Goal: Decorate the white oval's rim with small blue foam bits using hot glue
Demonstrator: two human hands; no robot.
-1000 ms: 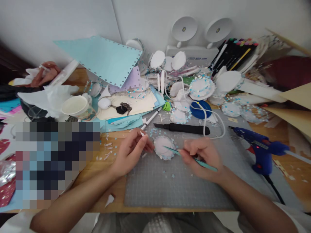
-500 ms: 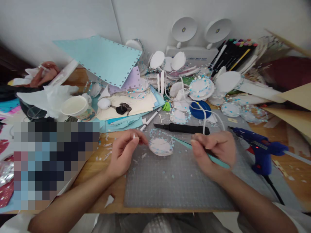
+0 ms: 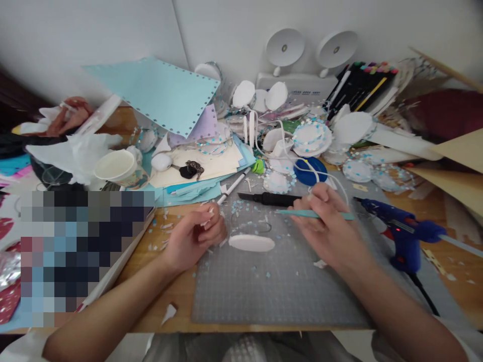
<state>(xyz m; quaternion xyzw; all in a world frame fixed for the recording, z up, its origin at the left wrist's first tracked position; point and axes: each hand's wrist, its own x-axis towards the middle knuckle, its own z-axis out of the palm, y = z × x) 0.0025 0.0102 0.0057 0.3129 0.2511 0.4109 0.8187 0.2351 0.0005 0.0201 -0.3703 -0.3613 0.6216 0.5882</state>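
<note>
My left hand (image 3: 198, 231) hovers over the left edge of the cutting mat, fingers curled and thumb pressed to the index finger. A small white piece (image 3: 207, 217) shows between those fingertips; its kind is unclear. In my right hand (image 3: 326, 226) lies a pair of teal tweezers (image 3: 294, 213), held crosswise with the pointed tip toward the left. Between the hands a white padded oval disc (image 3: 251, 243) appears nearly edge-on, touched by neither hand. Just behind it are a thin curved wire (image 3: 266, 227) and scattered tiny blue stars (image 3: 241, 205).
A black craft knife (image 3: 271, 199) lies behind the hands on the grey cutting mat (image 3: 279, 291). To the right stands a blue glue gun (image 3: 409, 231) with its cord. White discs with blue star garlands (image 3: 312, 137), papers and a paper cup (image 3: 116, 168) crowd the back.
The white disc has turned from showing its star-trimmed face to nearly edge-on, slightly nearer me. My right hand has risen a little, and the tweezers have swung to nearly level.
</note>
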